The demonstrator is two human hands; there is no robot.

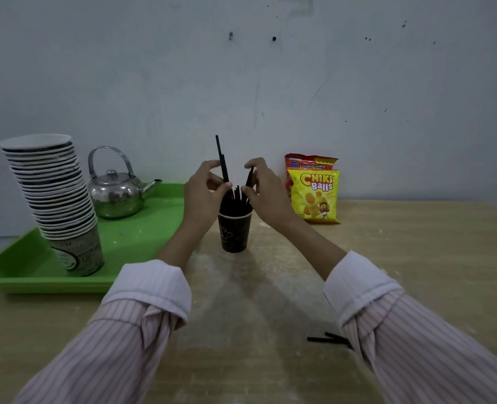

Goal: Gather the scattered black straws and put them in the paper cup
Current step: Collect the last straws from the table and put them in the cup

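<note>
Both hands are up over the dark paper cup, which stands upright on the wooden table at dead centre, bristling with black straws. The left hand pinches a tall straw between thumb and fingertips, the straw standing near upright and pointing to twelve o'clock above the rim. The right hand pinches a shorter straw, tilted slightly, just beside the cup's one o'clock edge. Down at five o'clock, two loose straws lie on the table, partly hidden by the right sleeve. Out at nine o'clock sits a green tray carrying a leaning stack of cups and a steel kettle. At two o'clock, snack bags stand against the wall.
</note>
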